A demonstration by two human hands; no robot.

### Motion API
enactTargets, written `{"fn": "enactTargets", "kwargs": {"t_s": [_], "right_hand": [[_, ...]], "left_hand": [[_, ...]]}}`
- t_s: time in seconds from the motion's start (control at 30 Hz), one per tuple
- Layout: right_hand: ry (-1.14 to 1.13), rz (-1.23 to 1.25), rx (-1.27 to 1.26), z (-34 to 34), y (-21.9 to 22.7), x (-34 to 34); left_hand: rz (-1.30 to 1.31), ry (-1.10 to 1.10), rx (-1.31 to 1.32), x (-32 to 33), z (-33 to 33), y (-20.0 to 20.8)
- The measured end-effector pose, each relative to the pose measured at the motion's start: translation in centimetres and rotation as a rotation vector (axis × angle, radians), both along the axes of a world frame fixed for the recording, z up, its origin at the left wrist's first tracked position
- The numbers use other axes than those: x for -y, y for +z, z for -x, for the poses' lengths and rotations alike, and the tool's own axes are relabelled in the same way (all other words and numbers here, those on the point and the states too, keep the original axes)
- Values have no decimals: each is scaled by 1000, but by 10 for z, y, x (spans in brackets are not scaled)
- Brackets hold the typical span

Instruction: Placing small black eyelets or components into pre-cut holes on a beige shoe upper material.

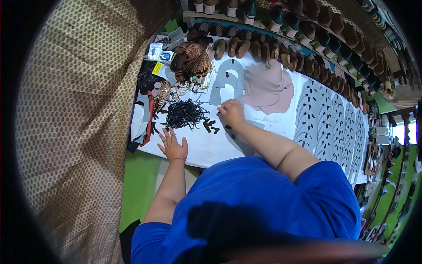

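Observation:
My left hand rests at the near edge of the white-covered table, fingers spread and holding nothing. Just beyond its fingertips lies a tangled heap of thin black strips. My right hand is over the middle of the table with its fingers curled together. Something small and dark shows at its fingertips, too small to name. Several short black strips are scattered between the two hands. Beyond the right hand are curved grey cut pieces, one bearing small black tabs. Another grey piece lies partly under my right forearm.
A fanned pile of pink cut pieces lies right of the grey ones. Rows of overlapping grey pieces with black tabs cover the table's right part. Brown and leopard-print material crowds the far left. Shoe forms line the back. A patterned curtain hangs left.

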State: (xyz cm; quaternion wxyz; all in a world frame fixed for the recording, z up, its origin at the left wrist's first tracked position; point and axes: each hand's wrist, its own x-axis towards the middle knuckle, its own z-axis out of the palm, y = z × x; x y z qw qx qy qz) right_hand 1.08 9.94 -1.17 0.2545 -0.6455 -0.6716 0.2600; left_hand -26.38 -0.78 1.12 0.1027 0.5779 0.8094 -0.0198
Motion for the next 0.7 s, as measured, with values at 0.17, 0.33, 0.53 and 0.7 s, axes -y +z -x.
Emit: {"fn": "enactTargets", "kwargs": {"t_s": [0.17,0.33,0.53,0.7], "right_hand": [[396,-460,201,-15,-2,25],[330,-293,-12,-25,-13,33],[508,-376,189,0,10,24],[458,-380,224,11,-7,16]], "left_hand": [[-1,13,8,0,1,-1],[-35,-1,5,-1,0,1],[-31,8,6,2,2,-1],[-45,2,8,2,2,-3]]}}
